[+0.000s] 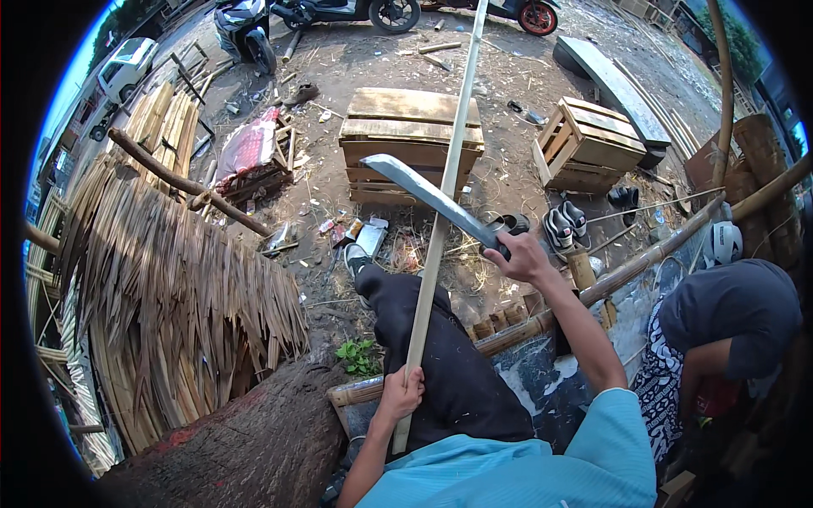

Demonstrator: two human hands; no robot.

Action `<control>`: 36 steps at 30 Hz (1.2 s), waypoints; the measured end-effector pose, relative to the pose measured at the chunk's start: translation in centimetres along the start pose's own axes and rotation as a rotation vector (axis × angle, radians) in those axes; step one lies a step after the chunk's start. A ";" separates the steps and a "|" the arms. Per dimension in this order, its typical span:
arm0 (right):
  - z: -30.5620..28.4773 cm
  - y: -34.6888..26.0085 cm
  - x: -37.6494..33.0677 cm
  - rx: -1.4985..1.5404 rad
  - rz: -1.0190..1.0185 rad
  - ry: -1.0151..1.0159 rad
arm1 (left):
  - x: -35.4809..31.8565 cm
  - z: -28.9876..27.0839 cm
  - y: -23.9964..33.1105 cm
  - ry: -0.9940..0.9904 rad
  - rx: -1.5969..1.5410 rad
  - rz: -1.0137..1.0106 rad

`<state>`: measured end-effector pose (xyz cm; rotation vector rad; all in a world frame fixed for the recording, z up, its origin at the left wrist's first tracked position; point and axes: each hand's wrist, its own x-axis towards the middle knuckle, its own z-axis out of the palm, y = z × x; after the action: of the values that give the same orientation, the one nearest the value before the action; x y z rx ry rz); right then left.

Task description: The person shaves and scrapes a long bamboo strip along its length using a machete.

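Note:
A long pale strip, seemingly split bamboo (430, 292), slants up from my lap and away past the wooden crate. Near its lower end, over my thigh, my left hand (403, 392) is wrapped round it. My right hand (518, 256) grips the dark handle of a machete (428, 195), held out in front of me. The broad grey blade points to the upper left and crosses the strip; whether the two touch I cannot tell. Under the strip lies my leg in dark trousers (449, 372).
Slatted wooden crates (411, 127) (589, 144) stand ahead on littered ground. Dried thatch (186, 288) hangs at my left above a thick trunk (246, 432). At right, a person in a dark shirt (732, 309) bends close by, beside a bamboo rail (652, 256). Shoes (561, 227) and parked motorbikes (373, 13) lie beyond.

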<state>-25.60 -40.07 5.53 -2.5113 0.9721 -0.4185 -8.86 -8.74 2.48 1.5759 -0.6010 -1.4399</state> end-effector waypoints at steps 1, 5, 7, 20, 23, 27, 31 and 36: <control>0.4 -0.2 -0.8 -0.029 -0.111 -0.094 | 0.1 0.1 0.1 -0.004 0.000 0.002; 0.1 -2.3 -1.7 -0.227 -0.387 -0.281 | -0.3 -0.2 0.3 -0.003 -0.031 -0.003; -1.0 -1.8 -0.7 -0.268 -0.369 -0.255 | -0.3 -0.1 0.5 -0.002 -0.026 -0.004; -3.4 -2.4 0.5 -0.311 -0.271 -0.303 | 0.0 0.5 0.1 0.138 0.248 0.109; -4.5 -1.2 1.6 -0.367 -0.273 -0.280 | -0.5 0.6 0.7 0.161 0.321 0.154; -6.3 4.3 5.7 -0.347 -0.051 0.021 | -0.1 0.9 1.7 0.188 0.419 0.218; -8.6 5.3 6.7 -0.028 0.645 0.199 | -0.1 1.3 1.9 0.215 0.521 0.249; -6.0 4.1 -1.7 0.107 0.626 0.151 | 0.4 1.4 1.3 0.215 0.489 0.271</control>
<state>-31.59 -43.27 8.60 -1.9593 1.6642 -0.4436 -9.86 -10.08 3.49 1.9041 -1.0475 -0.9462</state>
